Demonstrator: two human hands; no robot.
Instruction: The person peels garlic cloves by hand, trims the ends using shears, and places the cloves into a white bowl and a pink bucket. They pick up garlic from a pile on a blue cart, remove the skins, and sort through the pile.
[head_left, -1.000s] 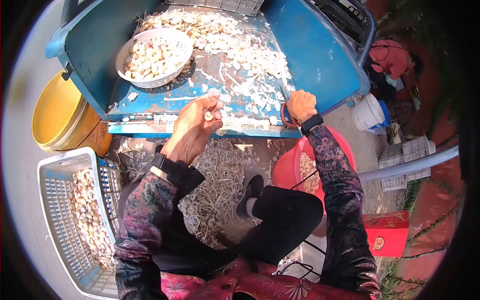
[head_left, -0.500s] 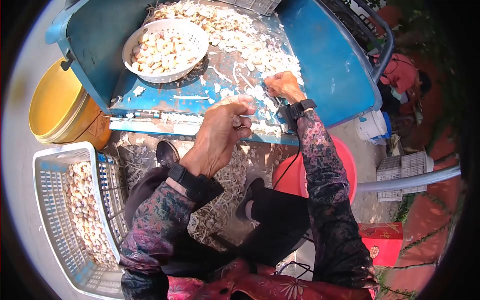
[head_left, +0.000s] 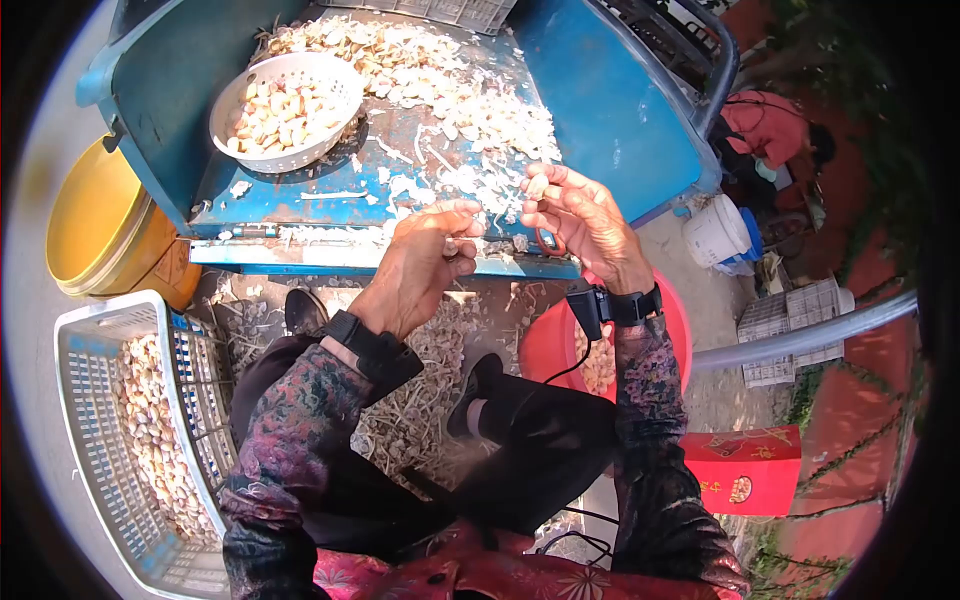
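Left hand (head_left: 420, 265) is over the near edge of the blue cart bed (head_left: 285, 207), fingers curled in, grasping a small whitish bit (head_left: 451, 247) (partly hidden, so can't tell exactly what it is). Right hand (head_left: 590, 222) is to its right, well apart, thumb and fingertips pinching a pale piece (head_left: 538, 188) (clove-like). A red-brown ring (head_left: 549, 243) shows just below the right fingers; can't tell if they grip it.

White colander (head_left: 302, 157) sits on the bed at far left, with peeled-looking cloves (head_left: 285, 112) in it. Heap of pale cloves and skins (head_left: 450, 95) spreads from beside the colander toward the right side, loose scraps nearer the edge. Part of a grey crate (head_left: 470, 12) at the far end.

Yellow bucket (head_left: 88, 225) stands left of the cart, grey basket (head_left: 72, 420) nearer, holding more cloves (head_left: 150, 430). Red basin (head_left: 540, 345) is on the right below the edge (cloves in it too), partly behind the right forearm. Dry stalks and skins (head_left: 415, 405) litter the ground between. Farther right: white bucket (head_left: 716, 232), red box (head_left: 745, 472), another person (head_left: 765, 122) in pink.
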